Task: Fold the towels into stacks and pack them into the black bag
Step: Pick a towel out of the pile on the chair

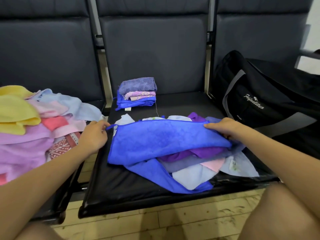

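Both hands on the blue towel [166, 141], stretched over a loose heap of towels [199, 163] on the middle seat [121, 184]. Left hand [94, 135] pinching the left corner by its loop, right hand [223, 127] gripping the right edge. Folded stack [137, 92] at the seat's back. Unfolded pile [31, 122] on the left seat. Black bag [256, 94] on the right seat.

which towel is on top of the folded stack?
The fuzzy grey-purple towel tops the folded stack at the back of the middle seat; under it lie a pink patterned towel and blue towels.
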Demonstrator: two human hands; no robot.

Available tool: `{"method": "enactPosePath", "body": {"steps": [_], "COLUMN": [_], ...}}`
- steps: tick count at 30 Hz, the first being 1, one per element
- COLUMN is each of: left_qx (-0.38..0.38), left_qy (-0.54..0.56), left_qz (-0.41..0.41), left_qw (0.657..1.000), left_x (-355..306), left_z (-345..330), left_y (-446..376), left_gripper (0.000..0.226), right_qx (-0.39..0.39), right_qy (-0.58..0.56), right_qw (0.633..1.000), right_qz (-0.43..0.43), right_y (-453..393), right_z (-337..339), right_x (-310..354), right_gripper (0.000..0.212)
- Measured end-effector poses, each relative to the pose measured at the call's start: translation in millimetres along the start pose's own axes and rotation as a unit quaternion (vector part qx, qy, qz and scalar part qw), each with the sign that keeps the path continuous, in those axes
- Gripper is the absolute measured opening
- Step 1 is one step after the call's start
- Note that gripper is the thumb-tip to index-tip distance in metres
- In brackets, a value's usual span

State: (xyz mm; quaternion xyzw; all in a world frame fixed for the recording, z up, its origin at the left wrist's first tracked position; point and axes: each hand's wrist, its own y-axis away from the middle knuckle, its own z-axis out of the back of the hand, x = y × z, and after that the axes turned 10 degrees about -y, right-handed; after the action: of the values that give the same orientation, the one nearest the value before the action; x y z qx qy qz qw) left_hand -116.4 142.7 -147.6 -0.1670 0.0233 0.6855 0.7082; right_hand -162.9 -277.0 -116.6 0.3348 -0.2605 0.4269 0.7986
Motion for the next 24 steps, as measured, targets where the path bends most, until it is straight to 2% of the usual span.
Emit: {"method": "enactPosePath", "body": {"steps": [3,7,9,13,16,20,23,24], "left_qx": [-0.026,-0.055,-0.044,-0.020,-0.011,-0.008,0.008,0.010], "left_qy": [0.020,0.040,0.047,0.046,0.047,0.069,0.090,0.094], "left_qz": [-0.021,-0.073,-0.096,-0.132,-0.156,-0.209,-0.241,-0.251], "left_qw": [0.999,0.995,0.993,0.990,0.987,0.976,0.966,0.963], "left_x": [-4,-18,-24,-36,-46,-62,-79,-84], "left_z": [5,7,5,0,-1,0,-2,-4], "left_y": [8,18,23,28,34,44,52,53], "left_gripper": [0.035,0.024,0.021,0.020,0.019,0.015,0.011,0.010], "right_qx": [0.021,0.029,0.010,-0.001,-0.003,-0.034,-0.028,-0.021], "right_qy": [-0.096,-0.235,-0.253,-0.152,-0.041,-0.008,0.032,0.041], "right_qw": [0.995,0.971,0.965,0.981,0.990,0.989,0.991,0.992], "right_qz": [0.009,0.033,0.066,0.123,0.136,0.142,0.125,0.115], "right_y": [8,19,22,30,31,29,33,36], "right_z": [2,4,4,-5,-9,-1,5,6], "right_x": [-5,-1,7,20,20,15,10,8], "right_gripper": [0.045,0.021,0.014,0.013,0.026,0.029,0.020,0.026]}}
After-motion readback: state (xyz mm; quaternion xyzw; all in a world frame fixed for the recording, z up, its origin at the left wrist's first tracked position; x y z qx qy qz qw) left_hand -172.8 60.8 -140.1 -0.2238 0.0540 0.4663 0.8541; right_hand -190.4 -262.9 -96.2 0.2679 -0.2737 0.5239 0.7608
